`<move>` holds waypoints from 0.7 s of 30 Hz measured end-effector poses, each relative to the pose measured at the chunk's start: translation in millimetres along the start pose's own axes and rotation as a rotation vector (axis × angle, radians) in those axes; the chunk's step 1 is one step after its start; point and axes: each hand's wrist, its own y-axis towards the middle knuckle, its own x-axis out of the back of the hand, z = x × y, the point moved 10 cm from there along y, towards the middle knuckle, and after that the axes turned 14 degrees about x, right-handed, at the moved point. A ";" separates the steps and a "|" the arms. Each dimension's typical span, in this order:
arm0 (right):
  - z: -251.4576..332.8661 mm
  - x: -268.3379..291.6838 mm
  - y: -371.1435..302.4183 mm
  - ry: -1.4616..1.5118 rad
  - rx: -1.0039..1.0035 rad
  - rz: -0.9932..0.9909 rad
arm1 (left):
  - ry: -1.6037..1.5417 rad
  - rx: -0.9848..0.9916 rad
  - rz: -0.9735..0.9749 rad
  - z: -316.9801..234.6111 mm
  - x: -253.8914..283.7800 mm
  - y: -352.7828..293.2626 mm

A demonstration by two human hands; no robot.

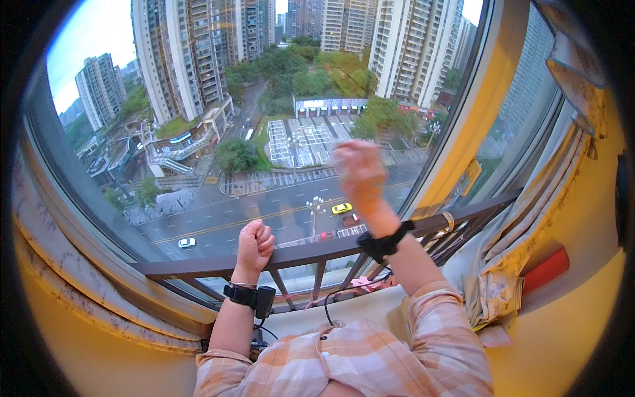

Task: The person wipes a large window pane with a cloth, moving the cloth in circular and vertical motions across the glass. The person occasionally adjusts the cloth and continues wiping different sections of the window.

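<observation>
My left hand (256,243) is closed in a fist just above the dark window railing (311,251), and nothing shows sticking out of it. Higher and farther out, my right hand (360,171) is raised in front of the window view. Motion blurs it, but its outline is compact, with the fingers curled in and no object visible. Each wrist wears a black strap; the left strap (242,296) carries a small dark box with a cable, and the right strap (386,243) sits below the raised hand.
Behind the railing, a large window (278,198) looks down on a road, cars, trees and tall buildings. Patterned curtains (73,264) hang at the left, and a gathered curtain (509,264) at the right. A red object (546,270) lies beside it. A black cable (329,301) loops below the railing.
</observation>
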 end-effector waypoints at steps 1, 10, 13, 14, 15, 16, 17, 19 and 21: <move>-27.6 21.3 -0.6 -0.047 -0.001 -0.085 | -0.004 -0.006 0.006 -0.3 -0.9 0.2; -49.4 28.5 3.4 -0.221 -0.160 -0.207 | -0.037 -0.010 0.002 1.1 2.1 3.1; 56.8 -30.0 8.6 -0.002 0.222 0.073 | -0.012 -0.026 0.027 -0.8 0.8 2.9; 64.6 -36.4 10.7 0.035 0.235 0.119 | -0.017 -0.020 0.026 -0.2 1.5 2.6; 75.1 -41.3 15.3 0.064 0.300 0.168 | -0.022 -0.014 0.027 0.3 1.8 2.6; 77.8 -41.2 23.0 0.093 0.369 0.219 | -0.029 -0.004 0.032 1.3 1.4 2.9; 72.3 -34.4 39.6 -0.040 0.432 0.181 | -0.044 0.006 0.021 2.1 3.1 2.1; 39.6 -17.1 88.3 -0.264 0.364 0.023 | -0.027 -0.013 0.028 -0.1 1.1 0.9; 7.2 4.3 138.2 -0.233 0.312 -0.152 | -0.021 -0.019 0.034 -0.3 -0.8 -0.8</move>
